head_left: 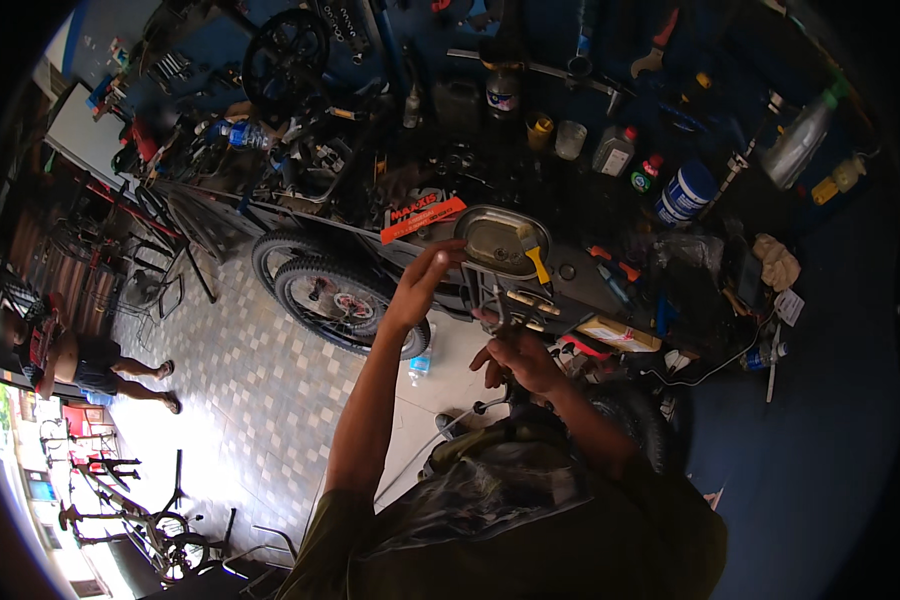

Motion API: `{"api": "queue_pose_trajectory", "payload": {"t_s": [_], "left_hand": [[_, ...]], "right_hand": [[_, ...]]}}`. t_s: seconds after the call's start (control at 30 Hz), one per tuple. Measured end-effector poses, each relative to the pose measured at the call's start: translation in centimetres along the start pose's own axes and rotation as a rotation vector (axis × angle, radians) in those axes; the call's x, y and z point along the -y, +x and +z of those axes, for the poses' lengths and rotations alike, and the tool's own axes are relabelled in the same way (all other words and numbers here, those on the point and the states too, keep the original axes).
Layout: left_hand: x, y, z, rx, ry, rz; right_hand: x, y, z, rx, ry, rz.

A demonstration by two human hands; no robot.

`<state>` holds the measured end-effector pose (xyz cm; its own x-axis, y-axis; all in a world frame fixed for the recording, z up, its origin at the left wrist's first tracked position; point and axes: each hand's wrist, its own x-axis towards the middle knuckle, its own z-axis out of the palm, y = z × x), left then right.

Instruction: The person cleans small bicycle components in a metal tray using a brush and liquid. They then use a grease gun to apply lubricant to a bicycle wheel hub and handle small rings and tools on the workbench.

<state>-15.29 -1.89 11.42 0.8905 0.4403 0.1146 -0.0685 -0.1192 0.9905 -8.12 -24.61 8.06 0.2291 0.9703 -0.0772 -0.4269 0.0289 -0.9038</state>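
My left hand [423, 287] reaches up with fingers stretched out, its fingertips beside the left rim of an oval metal tray [467, 226]. Whether they touch the rim I cannot tell. A brush with a yellow handle [538, 262] lies across the tray's right side. Below the tray, my right hand [526, 362] is closed around what looks like an air blow gun [497, 312]. Its grip is mostly hidden by the fingers. A pale hose [422, 452] runs from beneath that hand down to the lower left.
Orange tools [615, 263] and a blue and white tub [686, 192] sit right of the tray; an orange label strip [423, 220] lies left. Bicycle wheels [332, 300] lean against the bench front. Another person [75, 355] stands far left, near bicycles [135, 505].
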Motion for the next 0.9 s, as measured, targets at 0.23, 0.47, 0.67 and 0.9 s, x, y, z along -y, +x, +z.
{"api": "queue_pose_trajectory", "payload": {"t_s": [0.23,0.47,0.67,0.9], "left_hand": [[8.9,8.6,4.9,0.18,1.083,-0.069],[13.1,11.2,7.9,0.251,1.319,-0.165],[11.3,11.0,8.0,0.072,1.124,-0.194],[7.8,-2.9,2.2,-0.543,0.266,-0.367]], "right_hand": [[4.7,-4.4,-4.4,-0.106,-0.721,0.061],[5.1,-3.6,-7.0,-0.048,-0.456,0.128],[1.7,-0.9,-8.6,-0.101,-0.276,-0.082],[2.1,3.8,-6.1,0.016,-0.384,-0.201]]}}
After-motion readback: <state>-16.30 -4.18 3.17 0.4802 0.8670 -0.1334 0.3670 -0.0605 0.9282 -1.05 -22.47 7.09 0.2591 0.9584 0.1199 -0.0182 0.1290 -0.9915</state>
